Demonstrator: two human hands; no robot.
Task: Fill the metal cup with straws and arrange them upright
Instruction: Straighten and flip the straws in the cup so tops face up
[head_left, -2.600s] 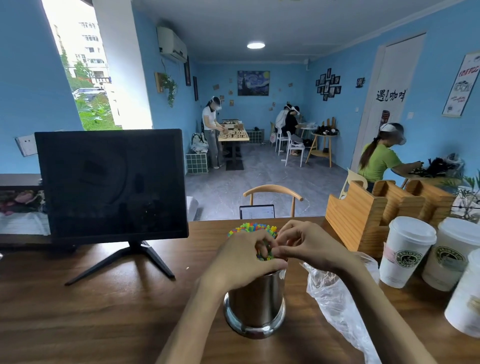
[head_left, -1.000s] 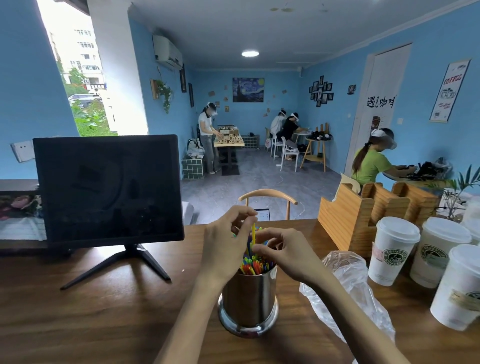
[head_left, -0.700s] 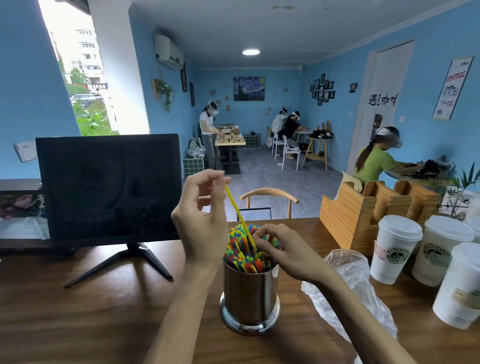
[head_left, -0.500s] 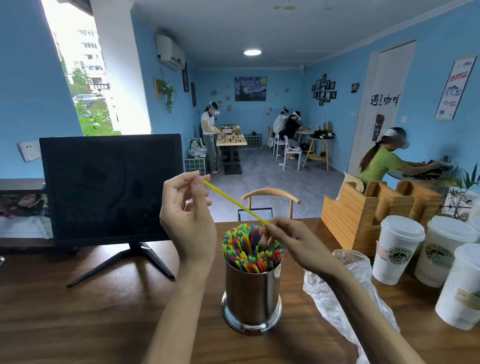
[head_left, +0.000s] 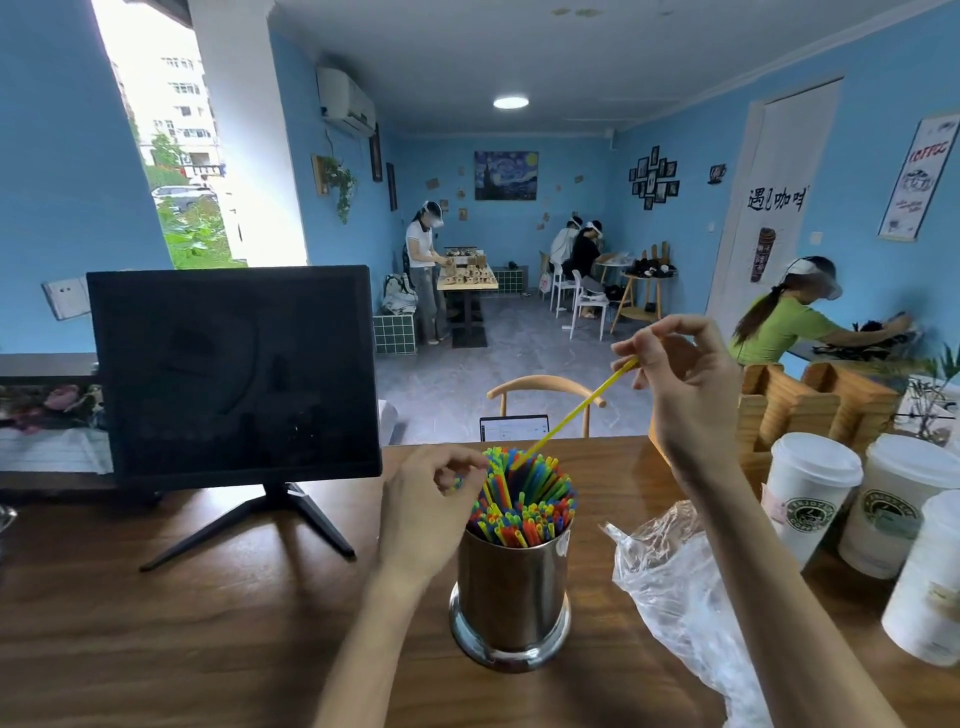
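While the right hand (head_left: 680, 384) pinched the upper end of a yellow straw (head_left: 574, 414) between thumb and fingertips, the straw slanted down to the left with its lower tip among the coloured straws (head_left: 522, 501) packed in the metal cup (head_left: 511, 587). That cup stood on the wooden tabletop (head_left: 208, 623), close in front of the person. The left hand (head_left: 428, 512) sat against the bundle's left side, fingers curled; it seemed to pinch a few straws, though the grip was partly hidden. Just right of the cup lay a crumpled clear plastic bag (head_left: 670, 577). The cup looked nearly full, so the likely trouble was the tilted straw buckling or pushing its neighbours askew if driven in at that slant. A hard sideways pull could also have tipped the cup.
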